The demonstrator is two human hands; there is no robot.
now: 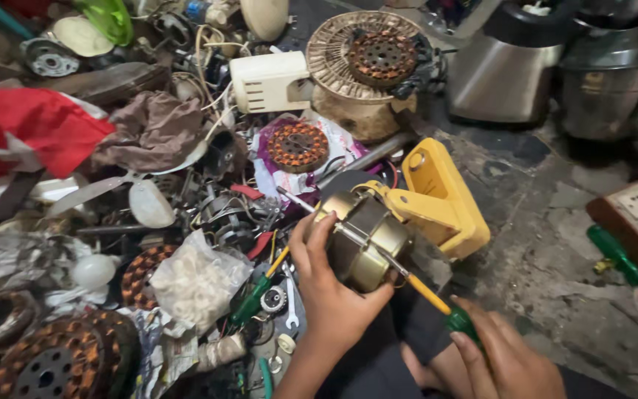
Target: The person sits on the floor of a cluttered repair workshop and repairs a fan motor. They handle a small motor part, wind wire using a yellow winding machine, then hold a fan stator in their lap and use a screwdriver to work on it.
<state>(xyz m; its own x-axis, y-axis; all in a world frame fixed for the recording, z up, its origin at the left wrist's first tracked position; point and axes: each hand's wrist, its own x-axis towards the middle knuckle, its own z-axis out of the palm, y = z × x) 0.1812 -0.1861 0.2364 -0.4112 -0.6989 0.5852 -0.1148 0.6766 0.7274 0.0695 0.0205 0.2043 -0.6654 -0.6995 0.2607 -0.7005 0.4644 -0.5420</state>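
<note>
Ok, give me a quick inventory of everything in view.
fan motor: one, brass-coloured, centre, on the yellow housing
yellow housing: one, right of the motor
screwdriver: one, yellow shaft, green handle, at the motor
second screwdriver: one, green, in the parts pile
copper-wound stators: several, orange-brown, top and lower left
wrench: one, silver, bottom centre
red cloth: one, left
metal pots: two, top right
left hand: on the motor
right hand: on the screwdriver handle

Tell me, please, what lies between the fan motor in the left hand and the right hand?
In the head view, a screwdriver with a yellow shank and green handle spans it: the right hand grips the handle, and the tip reaches the motor held by the left hand.
</note>
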